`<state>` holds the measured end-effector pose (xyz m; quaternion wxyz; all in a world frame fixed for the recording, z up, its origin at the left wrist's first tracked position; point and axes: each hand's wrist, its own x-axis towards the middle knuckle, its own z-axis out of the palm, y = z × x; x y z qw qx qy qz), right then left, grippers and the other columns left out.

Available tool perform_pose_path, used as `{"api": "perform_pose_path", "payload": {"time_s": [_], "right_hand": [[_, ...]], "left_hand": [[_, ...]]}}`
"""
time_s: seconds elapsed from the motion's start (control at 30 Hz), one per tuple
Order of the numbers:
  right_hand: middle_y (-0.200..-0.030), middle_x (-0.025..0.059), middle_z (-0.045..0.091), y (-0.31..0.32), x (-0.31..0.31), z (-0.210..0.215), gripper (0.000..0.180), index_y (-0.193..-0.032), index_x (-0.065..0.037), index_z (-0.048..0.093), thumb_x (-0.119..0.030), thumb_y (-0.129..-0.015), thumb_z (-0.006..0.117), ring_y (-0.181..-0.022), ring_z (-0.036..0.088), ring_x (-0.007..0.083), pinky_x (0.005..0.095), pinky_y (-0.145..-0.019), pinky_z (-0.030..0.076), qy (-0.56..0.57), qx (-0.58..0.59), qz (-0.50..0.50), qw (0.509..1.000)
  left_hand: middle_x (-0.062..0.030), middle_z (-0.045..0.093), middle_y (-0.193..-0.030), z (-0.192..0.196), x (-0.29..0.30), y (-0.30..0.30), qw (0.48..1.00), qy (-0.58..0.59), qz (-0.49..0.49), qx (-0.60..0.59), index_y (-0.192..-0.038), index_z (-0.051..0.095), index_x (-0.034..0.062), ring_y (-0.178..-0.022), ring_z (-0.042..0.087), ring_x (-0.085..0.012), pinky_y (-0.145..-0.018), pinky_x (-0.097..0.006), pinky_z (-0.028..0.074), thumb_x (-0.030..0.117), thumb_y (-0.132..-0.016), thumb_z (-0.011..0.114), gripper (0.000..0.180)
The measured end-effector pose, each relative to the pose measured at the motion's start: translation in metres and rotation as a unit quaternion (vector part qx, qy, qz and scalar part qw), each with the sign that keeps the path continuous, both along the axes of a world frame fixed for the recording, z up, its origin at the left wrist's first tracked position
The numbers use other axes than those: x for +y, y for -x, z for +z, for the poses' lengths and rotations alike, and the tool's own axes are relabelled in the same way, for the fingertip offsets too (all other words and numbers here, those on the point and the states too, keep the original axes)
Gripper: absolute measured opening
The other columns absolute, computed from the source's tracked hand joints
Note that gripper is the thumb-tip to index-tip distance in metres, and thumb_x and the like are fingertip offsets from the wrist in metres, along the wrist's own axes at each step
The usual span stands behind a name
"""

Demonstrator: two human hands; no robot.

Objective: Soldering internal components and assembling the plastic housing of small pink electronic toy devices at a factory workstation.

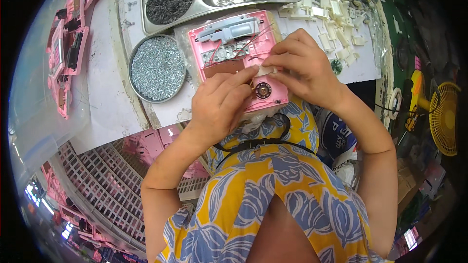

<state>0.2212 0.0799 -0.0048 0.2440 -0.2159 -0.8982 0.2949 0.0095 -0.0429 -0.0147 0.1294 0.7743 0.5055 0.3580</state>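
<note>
In front of me a pink plastic housing (274, 96) lies open side up, holding a grey bracket (237, 30), thin red wires and a round black speaker (263, 90). My right hand (308, 69) pinches a small white plastic piece (265, 70) at the housing's right part, above the speaker. My left hand (218, 102) is curled over the housing's lower left edge, gripping it, with its index fingertip at the left end of the white piece. The left thumb is mostly hidden, and the fingers cover part of a brown panel (222, 68).
A round dish of small silvery screws (157, 68) stands left of the housing. Behind are a metal tray (204, 7) with dark small parts and a heap of white plastic pieces (336, 24). Pink housings (73, 44) line the far left; a yellow fan (442, 117) is at right.
</note>
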Motion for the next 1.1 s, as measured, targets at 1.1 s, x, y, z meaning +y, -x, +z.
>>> {"api": "perform_pose_path", "payload": {"time_s": [1.1], "right_hand": [[-0.091,0.0088,0.066,-0.018,0.047,0.076,0.034,-0.105,-0.008,0.07,-0.017,-0.074,0.081,-0.083,0.063,0.0288,0.0387,-0.078,0.053,-0.164,0.047,-0.036,0.985]], "left_hand": [[-0.0042,0.068,-0.085,0.068,0.108,-0.023,0.783,0.46,-0.1,-0.407,-0.119,0.063,-0.0058,-0.067,0.061,-0.0065,-0.06,-0.023,0.052,0.018,-0.098,0.067,0.032]]}}
